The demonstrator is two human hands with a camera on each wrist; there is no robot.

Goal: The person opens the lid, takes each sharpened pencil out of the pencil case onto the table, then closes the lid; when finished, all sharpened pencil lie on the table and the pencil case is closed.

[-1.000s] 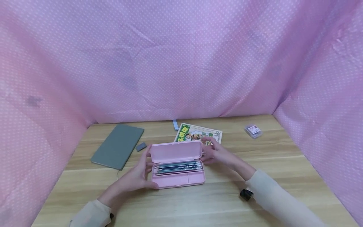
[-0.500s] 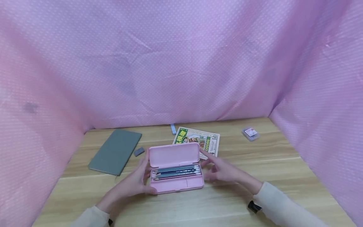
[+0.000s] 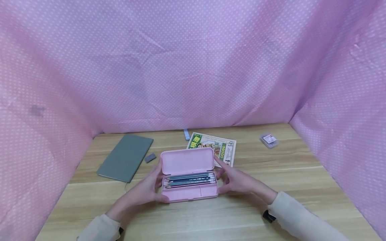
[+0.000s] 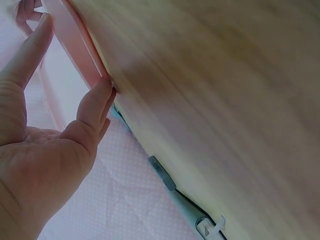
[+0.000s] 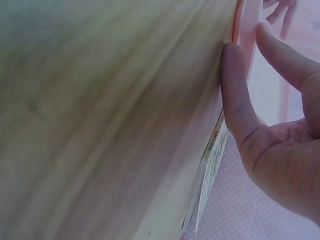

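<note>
plainly, open pink pencil case (image 3: pixel 182 193) on the table (image 3: pixel 187 221), booklet (image 3: pixel 228 152) just beyond it. its long axis runs left to right, hand to hand. left hand (image 3: pixel 146 190) pinches its left end, thumb at the near corner; right hand (image 3: pixel 241 181) pinches its right end, index by the lid (image 3: pixel 187 161). neither nearer.

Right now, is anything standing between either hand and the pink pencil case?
Nothing visible: the left hand touches the open pink pencil case at its left end and the right hand at its right. The booklet lies behind the case and the grey eraser beyond the left hand, neither in between.
</note>
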